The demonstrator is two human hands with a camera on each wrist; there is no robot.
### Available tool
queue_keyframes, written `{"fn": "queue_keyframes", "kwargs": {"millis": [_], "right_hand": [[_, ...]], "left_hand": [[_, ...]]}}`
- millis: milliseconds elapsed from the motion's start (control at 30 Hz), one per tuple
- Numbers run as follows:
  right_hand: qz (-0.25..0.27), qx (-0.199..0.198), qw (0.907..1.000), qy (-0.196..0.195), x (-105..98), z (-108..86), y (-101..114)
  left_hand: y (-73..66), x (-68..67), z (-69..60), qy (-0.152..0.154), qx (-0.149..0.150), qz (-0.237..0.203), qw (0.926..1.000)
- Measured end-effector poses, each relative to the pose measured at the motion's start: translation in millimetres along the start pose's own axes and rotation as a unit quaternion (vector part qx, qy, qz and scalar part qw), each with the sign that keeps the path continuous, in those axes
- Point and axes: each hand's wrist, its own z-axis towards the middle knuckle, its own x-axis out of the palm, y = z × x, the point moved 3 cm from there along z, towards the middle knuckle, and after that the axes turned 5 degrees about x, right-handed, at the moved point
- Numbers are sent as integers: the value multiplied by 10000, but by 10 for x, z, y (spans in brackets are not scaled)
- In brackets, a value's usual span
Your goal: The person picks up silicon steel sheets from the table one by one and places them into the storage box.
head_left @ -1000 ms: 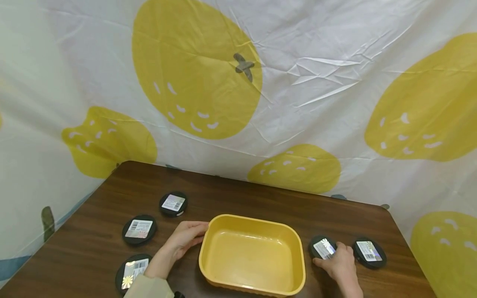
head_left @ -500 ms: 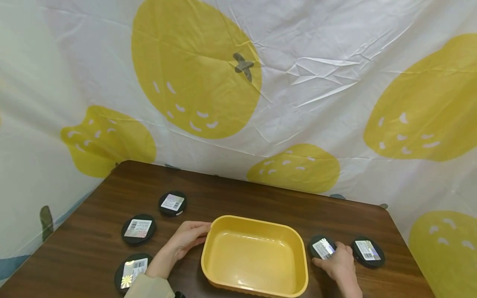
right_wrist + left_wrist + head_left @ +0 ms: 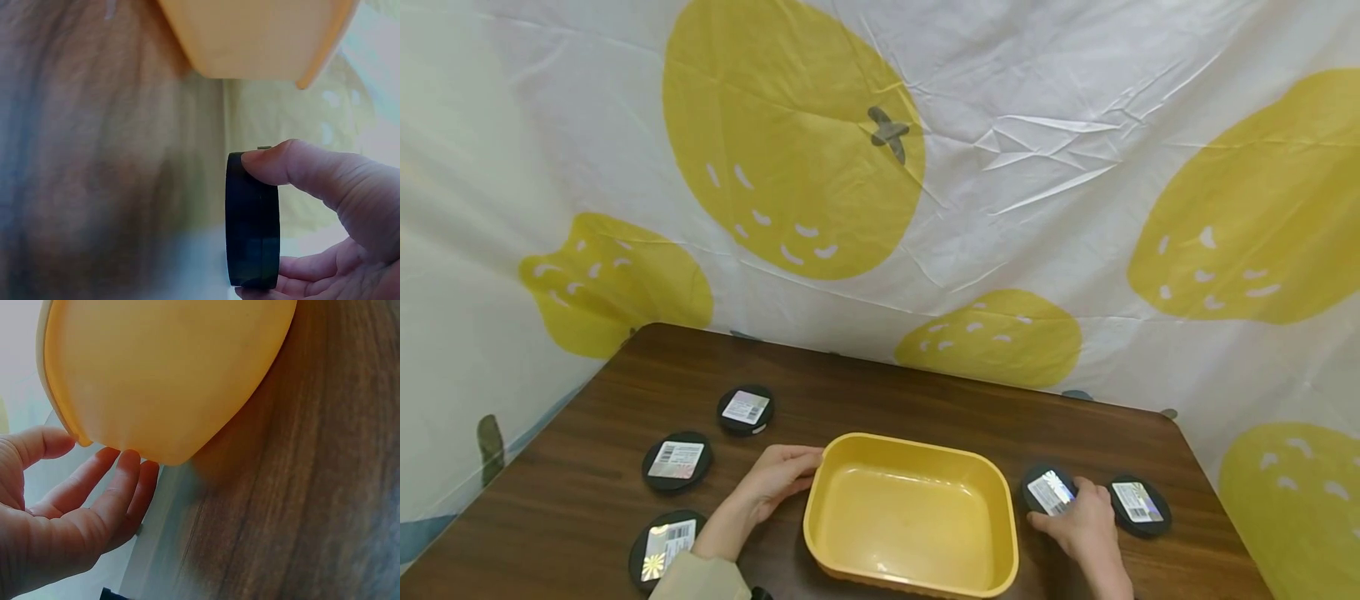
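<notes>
R hand (image 3: 1084,531) pinches case (image 3: 1048,492) btwn thumb & fingers; L hand (image 3: 777,477) relaxed, fingertips touching tub (image 3: 910,533). Hold case lvl IMO.

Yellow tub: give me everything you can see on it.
The yellow tub is an open-topped rectangle with rounded corners, walls flaring toward a smooth rim. It looks like plastic, single-coloured, with a slight gloss inside; nothing shows in it. It sits upright on the dark brown wood-grain table, long side facing the wearer. The left hand touches its left end.

5 blk discs (image 3: 673,461), 1 tray (image 3: 917,527)
</notes>
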Motion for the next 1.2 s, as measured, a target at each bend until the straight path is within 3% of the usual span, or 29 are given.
{"fn": "queue_keyframes", "kwargs": {"millis": [233, 533, 800, 1200], "right_hand": [[66, -164, 9998, 79, -104, -75, 174], [201, -385, 9991, 13, -225, -199, 344], [220, -395, 9989, 81, -262, -254, 429], [229, -783, 9967, 27, -278, -333, 598]], "left_hand": [[21, -28, -23, -131, -57, 69, 9999], [15, -12, -27, -76, -80, 81, 9999], [-4, -6, -23, 22, -54, 86, 9999], [-43, 23, -17, -68, -218, 217, 9995]]}}
